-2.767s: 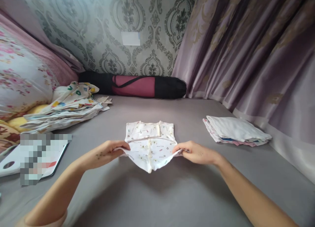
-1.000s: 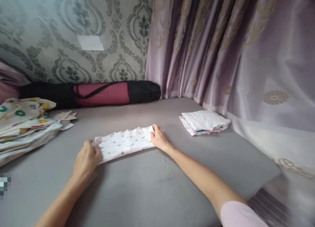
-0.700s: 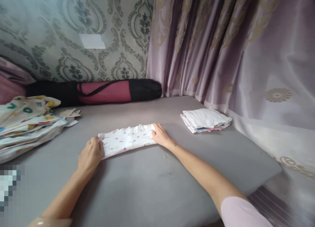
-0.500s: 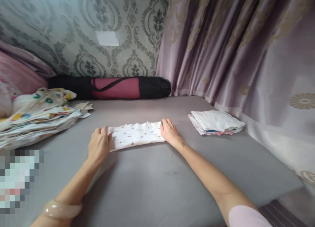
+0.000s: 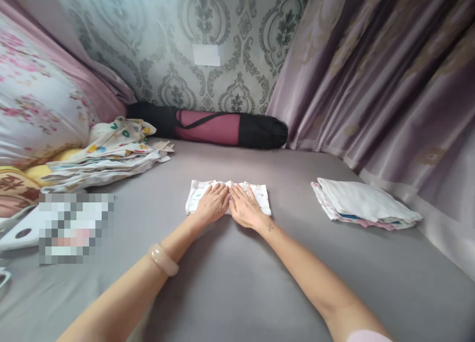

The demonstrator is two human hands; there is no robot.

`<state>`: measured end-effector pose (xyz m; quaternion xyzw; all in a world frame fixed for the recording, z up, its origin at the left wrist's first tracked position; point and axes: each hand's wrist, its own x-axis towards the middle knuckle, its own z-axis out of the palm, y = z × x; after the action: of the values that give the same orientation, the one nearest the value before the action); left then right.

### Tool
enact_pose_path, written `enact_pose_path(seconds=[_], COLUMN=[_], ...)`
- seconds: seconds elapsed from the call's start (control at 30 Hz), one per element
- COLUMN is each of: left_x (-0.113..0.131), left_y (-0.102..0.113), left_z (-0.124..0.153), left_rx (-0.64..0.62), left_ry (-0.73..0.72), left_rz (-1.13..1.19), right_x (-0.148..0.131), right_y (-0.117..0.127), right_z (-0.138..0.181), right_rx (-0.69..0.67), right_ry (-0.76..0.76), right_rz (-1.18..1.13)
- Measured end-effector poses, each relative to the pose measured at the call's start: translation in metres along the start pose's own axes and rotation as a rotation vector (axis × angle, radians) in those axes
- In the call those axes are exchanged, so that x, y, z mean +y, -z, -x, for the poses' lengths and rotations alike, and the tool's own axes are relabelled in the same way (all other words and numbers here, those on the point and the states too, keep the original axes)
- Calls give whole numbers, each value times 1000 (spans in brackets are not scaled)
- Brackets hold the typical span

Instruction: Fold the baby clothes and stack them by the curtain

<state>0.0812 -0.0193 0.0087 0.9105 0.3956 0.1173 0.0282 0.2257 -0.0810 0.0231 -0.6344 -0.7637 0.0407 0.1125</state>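
Observation:
A white cloth [image 5: 264,199] with a small coloured print lies folded into a narrow strip on the grey bed sheet [image 5: 230,277]. My left hand [image 5: 214,202] rests flat on its middle, fingers stretched out, a pale bangle on that wrist. Right beside it, my right hand [image 5: 243,204] also presses flat on the cloth with its fingers extended. The hands nearly touch, and they cover the middle of the cloth; only its two ends and part of its far edge show.
To the right sits a stack of folded cloths [image 5: 367,203]. At the left, a pile of printed clothes [image 5: 115,156] lies by a floral pillow [image 5: 44,99]. A black and maroon long bag [image 5: 208,126] runs along the wall, and purple curtains [image 5: 334,84] hang at right.
Both hands have moved from the cloth's two ends inward to its middle, letting go of the ends and flattening out on top. The view has turned to the left.

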Motion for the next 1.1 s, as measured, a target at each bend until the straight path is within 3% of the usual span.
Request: enact_pose_path(seconds=[0.33,0.57,0.73,0.8,0.9,1.1], left_x=[-3,-9,-15,-20,-32,-55], left_y=[6,-1,1,5,11,18], left_z=[7,7,7,10,16,18], left_rx=[-117,-90,-85,-61,-49,-151], left_ry=[62,-1,-43,-76,-124,-203], left_rz=[-72,-55,-23,-47,-83,30], right_x=[0,1,6,11,21,43], right_y=[-1,-6,9,17,23,23], right_z=[4,3,-2,-3,-2,-1], right_rx=[-60,-46,-205,-261,-236,-239], right_ry=[-52,-45,-40,3,119,289], right_rz=[1,5,-58,-62,-10,3])
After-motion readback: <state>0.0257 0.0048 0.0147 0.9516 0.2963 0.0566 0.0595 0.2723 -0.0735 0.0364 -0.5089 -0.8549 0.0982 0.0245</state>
